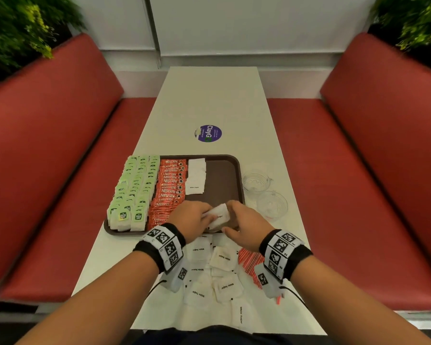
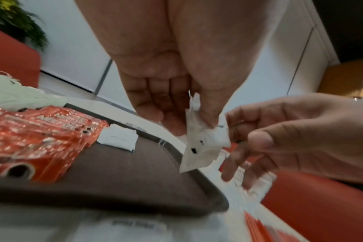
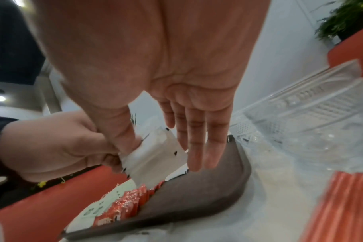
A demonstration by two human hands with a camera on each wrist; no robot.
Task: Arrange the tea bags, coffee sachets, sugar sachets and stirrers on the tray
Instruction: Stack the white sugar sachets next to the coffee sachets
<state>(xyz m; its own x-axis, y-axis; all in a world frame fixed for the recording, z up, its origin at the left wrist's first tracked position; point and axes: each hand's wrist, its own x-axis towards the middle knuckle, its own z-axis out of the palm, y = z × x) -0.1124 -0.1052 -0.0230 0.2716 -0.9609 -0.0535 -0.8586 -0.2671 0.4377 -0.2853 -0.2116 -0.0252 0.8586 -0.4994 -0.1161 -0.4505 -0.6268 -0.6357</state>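
Observation:
A brown tray (image 1: 224, 175) carries green tea bags (image 1: 135, 190) on its left, red coffee sachets (image 1: 171, 188) beside them, then a short column of white sugar sachets (image 1: 196, 175). Over the tray's near edge, my left hand (image 1: 197, 217) pinches a small stack of sugar sachets (image 1: 218, 215) between thumb and fingers. My right hand (image 1: 228, 216) touches the stack's right end with straight fingers (image 3: 197, 147) and its thumb lies on the stack. More loose sugar sachets (image 1: 217, 270) and red-striped stirrers (image 1: 250, 265) lie on the table near me.
Two clear glass bowls (image 1: 255, 181) (image 1: 271, 205) stand just right of the tray. A purple round sticker (image 1: 207, 133) is on the white table beyond it. Red benches (image 1: 60, 158) flank the table on both sides. The tray's right half is bare.

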